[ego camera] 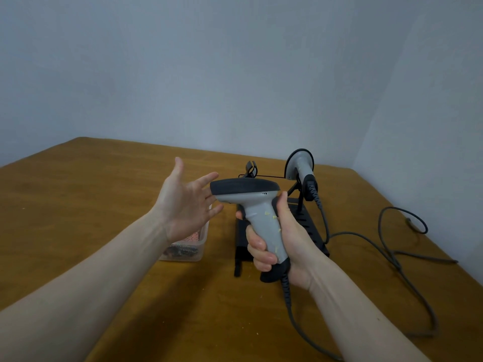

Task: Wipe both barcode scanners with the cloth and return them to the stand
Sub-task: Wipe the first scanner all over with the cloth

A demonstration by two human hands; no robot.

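My right hand grips the handle of a grey barcode scanner with a black head, held upright above the table; small yellowish specks dot its handle. My left hand is open beside the scanner's head, palm facing it, fingertips just touching or nearly touching the black rim. A second grey scanner rests in the right cradle of the black stand behind. The stand's left cradle holds nothing. A clear plastic tub under my left wrist holds a reddish cloth, mostly hidden.
Grey cables run from both scanners and loop over the right side of the brown wooden table. A pale wall stands behind, and the table's right edge is near the cables.
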